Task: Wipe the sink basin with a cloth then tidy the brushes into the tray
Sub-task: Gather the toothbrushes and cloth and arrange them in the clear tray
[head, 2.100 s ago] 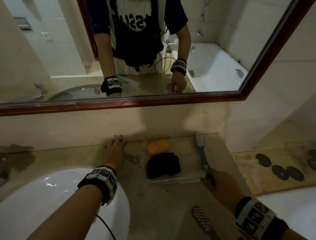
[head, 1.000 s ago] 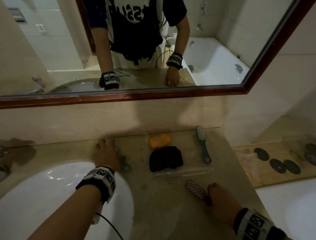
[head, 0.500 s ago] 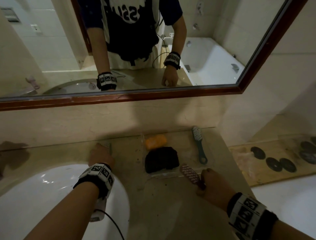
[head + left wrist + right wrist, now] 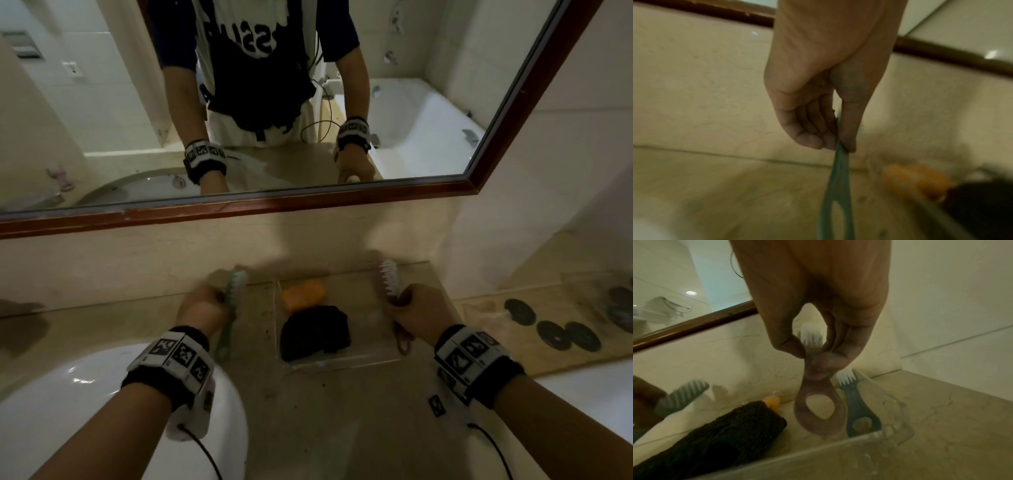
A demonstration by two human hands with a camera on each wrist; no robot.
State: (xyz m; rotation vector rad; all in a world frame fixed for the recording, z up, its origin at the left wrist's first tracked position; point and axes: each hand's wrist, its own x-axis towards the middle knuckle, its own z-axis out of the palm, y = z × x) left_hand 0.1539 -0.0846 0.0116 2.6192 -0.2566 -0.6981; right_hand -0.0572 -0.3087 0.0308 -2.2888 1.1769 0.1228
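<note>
Head view: my left hand (image 4: 202,310) grips a green brush (image 4: 230,308) by its handle, bristle head up, above the table (image 4: 318,411) between the white sink basin (image 4: 68,394) and the clear tray (image 4: 342,363); my right hand (image 4: 423,313) holds a pink brush (image 4: 390,291) over the tray's right part. In the tray lie a black cloth (image 4: 315,332) and, just behind it, an orange soap (image 4: 303,294). Left wrist view: the left grip (image 4: 830,129) has curled fingers (image 4: 809,138) and thumb pinching the green brush's handle (image 4: 836,194), whose looped end hangs free over the table; the soap (image 4: 916,180) shows blurred at right. Right wrist view: the right grip (image 4: 813,353) pinches the pink brush (image 4: 818,412) at its neck between thumb and fingertips (image 4: 789,344), loop end hanging above the tray (image 4: 818,452). A grey-green brush (image 4: 857,407) lies in the tray just beside it, the cloth (image 4: 719,434) lies to the left, and the green brush's head (image 4: 688,394) shows at far left.
</note>
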